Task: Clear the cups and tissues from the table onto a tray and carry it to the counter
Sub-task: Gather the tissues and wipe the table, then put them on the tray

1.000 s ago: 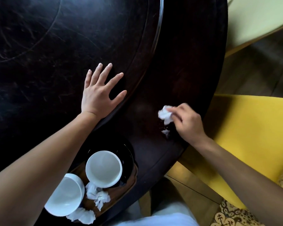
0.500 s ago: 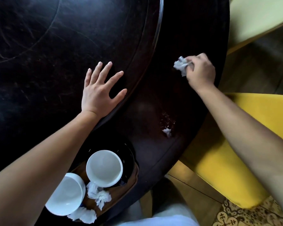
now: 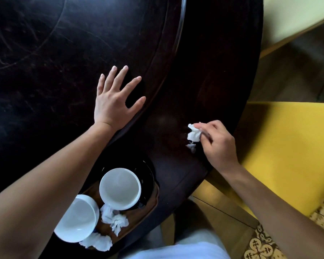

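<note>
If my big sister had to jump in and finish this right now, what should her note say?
Left hand: flat and open on the dark table, holding nothing.
Right hand: pinching a crumpled tissue against the table near its edge; a small tissue scrap lies just below it.
Done: two white cups and some tissues sit on the wooden tray at the near edge.
Left: put the held tissue and the scrap on the tray, then carry the tray to the counter, which is out of view.
</note>
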Demonstrator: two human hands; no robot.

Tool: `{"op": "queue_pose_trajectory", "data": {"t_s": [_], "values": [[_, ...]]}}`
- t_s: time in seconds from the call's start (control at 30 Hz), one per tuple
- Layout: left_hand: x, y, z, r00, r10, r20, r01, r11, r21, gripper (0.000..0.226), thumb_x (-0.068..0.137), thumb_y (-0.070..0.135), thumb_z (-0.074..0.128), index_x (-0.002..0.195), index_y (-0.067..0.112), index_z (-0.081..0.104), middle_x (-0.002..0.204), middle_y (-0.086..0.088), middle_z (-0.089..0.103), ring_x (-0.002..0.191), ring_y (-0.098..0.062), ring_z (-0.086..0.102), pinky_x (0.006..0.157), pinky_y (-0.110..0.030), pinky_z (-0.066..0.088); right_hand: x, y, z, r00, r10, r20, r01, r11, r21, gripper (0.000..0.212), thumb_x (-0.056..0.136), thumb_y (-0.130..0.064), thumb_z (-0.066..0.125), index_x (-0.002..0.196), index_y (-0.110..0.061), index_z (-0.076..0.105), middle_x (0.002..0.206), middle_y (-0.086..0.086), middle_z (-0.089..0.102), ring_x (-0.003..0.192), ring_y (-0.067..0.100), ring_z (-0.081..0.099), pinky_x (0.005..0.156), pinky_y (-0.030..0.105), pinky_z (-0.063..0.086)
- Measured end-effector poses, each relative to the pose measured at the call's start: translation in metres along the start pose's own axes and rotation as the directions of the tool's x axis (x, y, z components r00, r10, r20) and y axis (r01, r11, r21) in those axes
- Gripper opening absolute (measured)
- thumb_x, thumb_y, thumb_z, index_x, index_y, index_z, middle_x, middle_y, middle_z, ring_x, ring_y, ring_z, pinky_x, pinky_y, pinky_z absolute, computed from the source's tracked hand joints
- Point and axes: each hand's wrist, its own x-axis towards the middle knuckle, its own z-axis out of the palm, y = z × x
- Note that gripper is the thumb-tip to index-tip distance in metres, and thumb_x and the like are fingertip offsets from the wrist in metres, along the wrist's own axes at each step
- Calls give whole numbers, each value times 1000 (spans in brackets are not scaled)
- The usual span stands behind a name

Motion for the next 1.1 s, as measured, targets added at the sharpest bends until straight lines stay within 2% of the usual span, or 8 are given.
{"op": "queue_pose_trajectory", "data": {"t_s": [0.13, 0.27, 0.37, 0.53, 0.7, 0.83, 0.97, 1.1], "values": [[0, 0, 0, 1000, 10, -6, -10, 1000, -1, 59, 100, 61, 50, 152, 34, 51, 169, -4, 31, 159, -29, 17, 128, -54, 9, -40, 6, -6, 985, 145, -97, -145, 989, 5, 29, 89, 1, 68, 111, -17, 73, 100, -8, 61, 83, 4, 58, 72, 11, 45], [0, 1, 0, 1000, 2, -1, -2, 1000, 0, 59, 100, 61, 50, 152, 34, 50, 169, -3, 30, 159, -29, 17, 128, -54, 9, -68, 8, 9, 965, 242, -100, -241, 970, 18, 26, 89, -6, 71, 113, -17, 75, 107, 2, 62, 69, 9, 58, 67, 25, 53], [1, 1, -2, 1000, -1, 8, 1, 1000, 2, 59, 100, 61, 50, 153, 35, 50, 169, -3, 29, 159, -28, 16, 128, -54, 9, -66, 0, 14, 952, 289, -99, -286, 957, 47, 24, 84, -2, 74, 104, -16, 74, 106, 2, 62, 69, 15, 63, 66, 22, 52], [0, 1, -2, 1000, -9, 27, 9, 1000, 1, 59, 100, 62, 48, 153, 36, 48, 170, -1, 27, 160, -27, 13, 129, -53, 7, -69, -13, 23, 997, 74, -13, -74, 997, 10, 19, 87, -5, 71, 102, -15, 75, 100, 1, 66, 88, 16, 67, 73, 26, 55], [-1, 0, -2, 1000, -7, 24, 7, 1000, -1, 59, 100, 62, 47, 153, 36, 48, 170, -2, 27, 160, -27, 13, 129, -53, 7, -47, 0, 28, 999, -54, 3, 54, 982, -180, 17, 85, -14, 68, 98, -20, 77, 91, 0, 65, 82, 23, 63, 62, 34, 52], [-2, 0, -3, 1000, -7, 26, 7, 1000, -2, 59, 100, 63, 48, 153, 36, 48, 170, -1, 27, 160, -27, 13, 129, -52, 6, 13, 6, 20, 998, -1, -57, -13, 970, -244, 16, 87, -17, 66, 100, -21, 75, 91, 3, 64, 83, 27, 62, 64, 39, 51], [-3, 0, -3, 1000, -3, 24, 3, 1000, 7, 59, 100, 62, 48, 153, 36, 48, 170, -1, 27, 160, -26, 13, 129, -51, 6, 64, 5, 6, 996, 65, 64, -51, 980, -193, 20, 85, -22, 63, 103, -23, 73, 100, 3, 66, 90, 29, 66, 74, 39, 54], [-4, -1, -3, 1000, 1, 22, -1, 1000, 7, 59, 100, 62, 48, 153, 36, 48, 170, -2, 28, 159, -27, 14, 129, -51, 6, 104, 20, -16, 991, 80, -108, -100, 975, -200, 28, 87, -21, 58, 111, -24, 72, 103, 7, 68, 92, 30, 66, 76, 38, 52]]}}
